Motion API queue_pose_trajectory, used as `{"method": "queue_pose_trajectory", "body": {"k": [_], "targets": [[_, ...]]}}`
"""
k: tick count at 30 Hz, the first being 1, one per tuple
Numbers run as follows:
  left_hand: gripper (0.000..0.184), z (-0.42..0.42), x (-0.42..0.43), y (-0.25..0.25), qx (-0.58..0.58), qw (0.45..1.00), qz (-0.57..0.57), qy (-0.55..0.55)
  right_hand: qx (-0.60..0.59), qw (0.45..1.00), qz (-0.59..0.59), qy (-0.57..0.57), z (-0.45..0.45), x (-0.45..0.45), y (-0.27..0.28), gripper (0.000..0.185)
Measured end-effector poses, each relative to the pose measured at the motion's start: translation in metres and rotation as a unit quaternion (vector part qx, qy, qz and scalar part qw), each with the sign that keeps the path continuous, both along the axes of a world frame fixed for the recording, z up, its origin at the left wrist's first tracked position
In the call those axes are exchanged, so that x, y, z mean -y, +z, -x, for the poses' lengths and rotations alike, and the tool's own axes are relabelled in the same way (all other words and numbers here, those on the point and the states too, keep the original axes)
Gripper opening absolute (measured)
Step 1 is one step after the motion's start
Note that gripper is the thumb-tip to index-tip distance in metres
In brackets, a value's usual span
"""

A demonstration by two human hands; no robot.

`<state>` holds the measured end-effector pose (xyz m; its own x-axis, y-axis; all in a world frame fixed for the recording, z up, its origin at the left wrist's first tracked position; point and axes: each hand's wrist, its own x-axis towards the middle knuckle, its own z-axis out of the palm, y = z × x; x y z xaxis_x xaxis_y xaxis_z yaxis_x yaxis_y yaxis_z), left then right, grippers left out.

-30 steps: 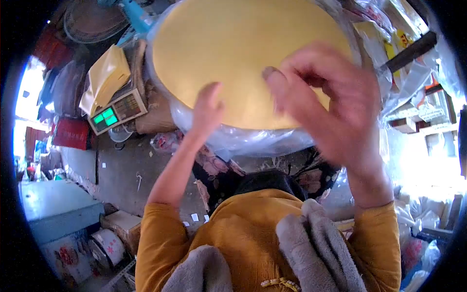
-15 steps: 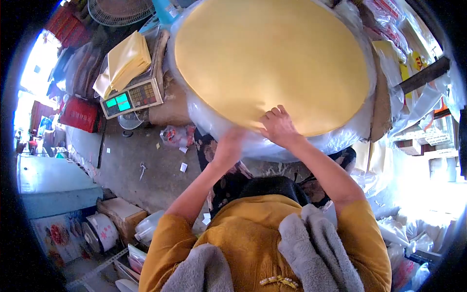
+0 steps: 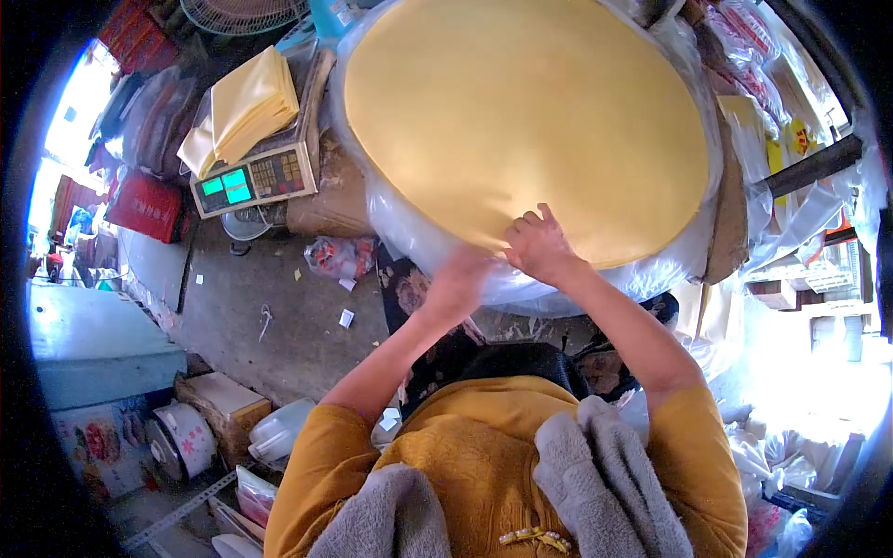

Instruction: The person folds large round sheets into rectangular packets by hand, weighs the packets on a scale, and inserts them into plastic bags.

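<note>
A large yellow round sheet (image 3: 530,112), smooth and thin-looking, covers a round, plastic-wrapped surface in front of me. Along its near edge, my right hand (image 3: 541,249) rests with bent fingers on top and the thumb turned inward; it appears to pinch the sheet, which creases beside it. My left hand (image 3: 462,282) is just left of it, its blurred fingers reaching the same edge, close to the right thumb. Whether they grip the sheet is unclear. Clear plastic wrap (image 3: 409,219) bulges below the rim.
At the left a digital scale (image 3: 265,177) with lit green displays carries folded yellow sheets (image 3: 251,102). A red bag (image 3: 144,206), a tied plastic bag (image 3: 340,257) and paper scraps lie around it. A cardboard box (image 3: 223,405) stands lower left; plastic-wrapped goods crowd the right.
My left hand has moved slightly right, closer to my right hand, and is less blurred. The right hand stays at the sheet's near edge. The view has shifted a little.
</note>
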<state>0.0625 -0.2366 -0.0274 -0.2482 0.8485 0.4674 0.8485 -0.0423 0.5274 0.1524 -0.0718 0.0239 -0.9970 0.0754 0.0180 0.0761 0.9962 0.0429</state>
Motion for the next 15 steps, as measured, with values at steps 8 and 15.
{"method": "queue_pose_trajectory", "body": {"k": [8, 15], "targets": [[0.027, 0.000, 0.001, -0.005, 0.008, 1.000, 0.019, 0.019, 0.074, 0.986, 0.134, -0.062, 0.018, -0.020, 0.012, 0.015], [0.025, -0.010, -0.037, 0.040, 0.486, 0.858, 0.147, 0.078, 0.061, 0.935, 0.333, -0.107, 0.021, -0.052, 0.052, 0.020]]}}
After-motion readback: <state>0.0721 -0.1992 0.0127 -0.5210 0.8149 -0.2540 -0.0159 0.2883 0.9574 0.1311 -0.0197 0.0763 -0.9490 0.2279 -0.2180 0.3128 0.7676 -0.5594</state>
